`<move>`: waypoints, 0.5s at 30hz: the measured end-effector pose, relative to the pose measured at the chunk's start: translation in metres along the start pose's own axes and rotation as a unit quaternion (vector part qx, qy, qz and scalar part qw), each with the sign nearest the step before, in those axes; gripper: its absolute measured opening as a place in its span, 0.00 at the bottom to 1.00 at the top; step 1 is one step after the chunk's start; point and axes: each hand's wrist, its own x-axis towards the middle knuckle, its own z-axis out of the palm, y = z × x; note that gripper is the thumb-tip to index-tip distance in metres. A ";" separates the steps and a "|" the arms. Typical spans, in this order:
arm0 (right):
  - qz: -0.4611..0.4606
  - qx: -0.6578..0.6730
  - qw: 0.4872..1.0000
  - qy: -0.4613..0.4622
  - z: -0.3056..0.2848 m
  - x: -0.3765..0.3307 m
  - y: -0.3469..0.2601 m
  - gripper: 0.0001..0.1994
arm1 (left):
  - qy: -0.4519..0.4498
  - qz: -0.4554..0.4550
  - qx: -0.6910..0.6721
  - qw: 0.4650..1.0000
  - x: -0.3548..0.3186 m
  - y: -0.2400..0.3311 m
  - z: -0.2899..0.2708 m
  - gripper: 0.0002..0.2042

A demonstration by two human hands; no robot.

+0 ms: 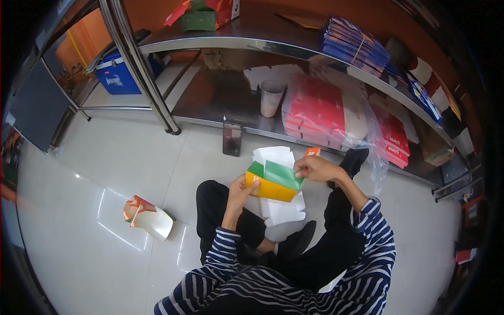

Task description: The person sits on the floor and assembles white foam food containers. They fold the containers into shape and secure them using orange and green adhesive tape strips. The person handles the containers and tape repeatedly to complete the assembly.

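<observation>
**Yellow-and-green carton (277, 189) held over white card (283, 207)**

The carton is in the air between the bent legs (218, 210), green flaps raised. The left hand (239, 193) is clamped on its left end, thumb on the yellow front; the fingers of the right hand (316, 169) pinch the green flap at the right. The legs limit room on either side, and the front edge of a steel shelf unit (262, 29) bounds it ahead; pale floor (105, 157) stretches wide to the left. Counted outward: one phone (232, 139) upright by the lower shelf, one orange-and-white carton (152, 220) at left, one cup (271, 98), one blue cooler (118, 76), one banded blue bundle (354, 44). Red boxes (315, 102) seem to form two stacks, though clear plastic (367, 123) blurs them.
</observation>
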 end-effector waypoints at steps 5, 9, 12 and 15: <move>-0.004 0.146 0.989 -0.021 0.005 -0.002 0.008 0.08 | 0.002 0.022 -0.001 1.000 0.000 0.007 0.000 0.10; 0.030 -0.005 0.999 -0.037 -0.010 -0.004 -0.015 0.09 | 0.000 0.000 0.003 1.000 -0.004 0.015 0.006 0.10; -0.001 0.013 1.000 -0.001 -0.007 -0.004 -0.003 0.10 | 0.012 0.026 0.020 0.999 -0.004 0.017 0.005 0.12; -0.045 0.122 0.990 0.062 0.006 0.002 0.002 0.10 | 0.021 0.074 0.043 0.996 -0.006 0.022 0.008 0.13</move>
